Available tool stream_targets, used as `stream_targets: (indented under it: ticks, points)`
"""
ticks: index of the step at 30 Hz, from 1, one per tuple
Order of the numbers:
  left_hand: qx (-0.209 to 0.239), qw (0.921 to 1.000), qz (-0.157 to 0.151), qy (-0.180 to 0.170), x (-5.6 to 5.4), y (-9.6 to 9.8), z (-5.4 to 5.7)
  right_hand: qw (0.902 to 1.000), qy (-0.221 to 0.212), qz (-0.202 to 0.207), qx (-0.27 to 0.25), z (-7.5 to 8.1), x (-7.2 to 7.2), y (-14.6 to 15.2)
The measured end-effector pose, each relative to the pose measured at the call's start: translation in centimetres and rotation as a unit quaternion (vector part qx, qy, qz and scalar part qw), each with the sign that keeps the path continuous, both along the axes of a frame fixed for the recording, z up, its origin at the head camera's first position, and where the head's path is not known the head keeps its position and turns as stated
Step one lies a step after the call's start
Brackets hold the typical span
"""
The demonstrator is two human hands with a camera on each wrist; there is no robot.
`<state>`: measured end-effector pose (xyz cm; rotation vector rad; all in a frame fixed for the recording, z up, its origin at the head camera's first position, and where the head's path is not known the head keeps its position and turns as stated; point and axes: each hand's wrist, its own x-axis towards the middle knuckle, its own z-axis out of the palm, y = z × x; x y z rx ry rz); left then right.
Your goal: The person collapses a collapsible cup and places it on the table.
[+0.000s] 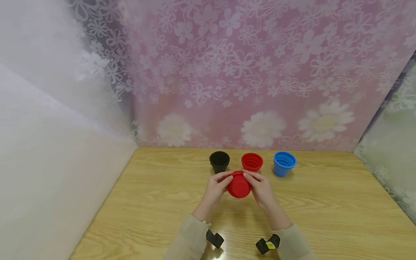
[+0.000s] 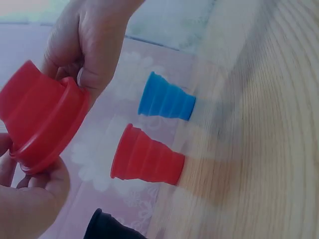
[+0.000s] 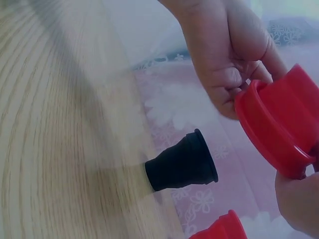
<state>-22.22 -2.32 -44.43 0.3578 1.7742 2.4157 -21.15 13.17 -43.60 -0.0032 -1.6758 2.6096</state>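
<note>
A red collapsible cup [image 1: 239, 186], partly folded down, is held between both hands above the table, its base turned toward the head camera. My left hand [image 1: 217, 187] pinches its rim from the left, the thumb lying on its outside. On the opposite side my right hand [image 1: 261, 187] grips the same rim with thumb and fingers. In the left wrist view, the stepped side of the held cup [image 2: 42, 114] shows a thick folded ring near the rim. Behind the hands stand a black cup [image 1: 219, 160], another red cup [image 1: 252, 160] and a blue cup [image 1: 284, 162], all upright and extended.
The wood-grain table [image 1: 156, 202] bears the three standing cups in a row toward its back edge. A pink flowered curtain [image 1: 208, 90] hangs behind it, and a white wall [image 1: 58, 151] rises along the left side.
</note>
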Motion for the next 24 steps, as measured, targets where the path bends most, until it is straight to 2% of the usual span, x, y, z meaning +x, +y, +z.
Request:
stream_targets:
  ticks: [3, 8, 12, 16, 20, 24]
  points:
    - [0.046, 0.9981, -0.009, -0.040, -0.1, 0.4, -0.5, 0.9997, 0.002, -0.014, -0.020, 0.2, 0.0, 0.0]
    - [0.088, 0.9934, -0.025, -0.068, 0.2, 0.8, -0.3, 0.9988, 0.032, -0.012, -0.035, 0.3, -0.1, 0.2]
    - [0.114, 0.9905, -0.031, -0.070, 0.2, 0.9, 0.2, 0.9981, 0.054, 0.023, -0.020, 0.3, 0.0, 0.5]
    - [0.120, 0.9902, -0.034, -0.064, 0.1, 0.8, 0.3, 0.9962, 0.062, 0.059, 0.018, 0.3, 0.1, 1.0]
    - [0.124, 0.9901, -0.039, -0.053, -0.2, 0.8, 0.3, 0.9923, 0.064, 0.094, 0.050, 0.4, 0.1, 1.6]
    - [0.128, 0.9897, -0.044, -0.047, -0.4, 0.8, 0.3, 0.9875, 0.058, 0.136, 0.055, 0.5, 0.0, 2.1]
